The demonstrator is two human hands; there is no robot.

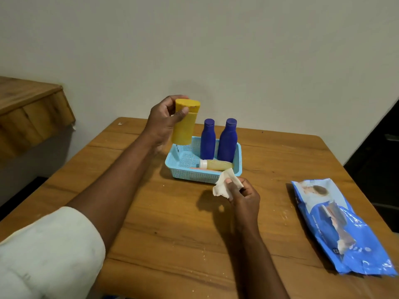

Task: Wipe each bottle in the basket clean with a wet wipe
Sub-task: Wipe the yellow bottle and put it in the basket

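My left hand [163, 123] grips a yellow bottle [185, 128] by its cap end and holds it upright just above the left end of the light blue basket [185, 172]. Two dark blue bottles [208, 141] [227, 141] stand in the back of the basket. A small pale yellow bottle with a white cap [216, 165] lies on its side along the basket's front. My right hand [245, 195] hovers in front of the basket's right corner, pinching a crumpled white wet wipe [224, 184].
A blue wet-wipe pack [341, 229] lies on the right side of the wooden table [172, 223]. A wall runs behind the table. A wooden ledge [28, 108] juts out at the left. Crumbs speckle the tabletop.
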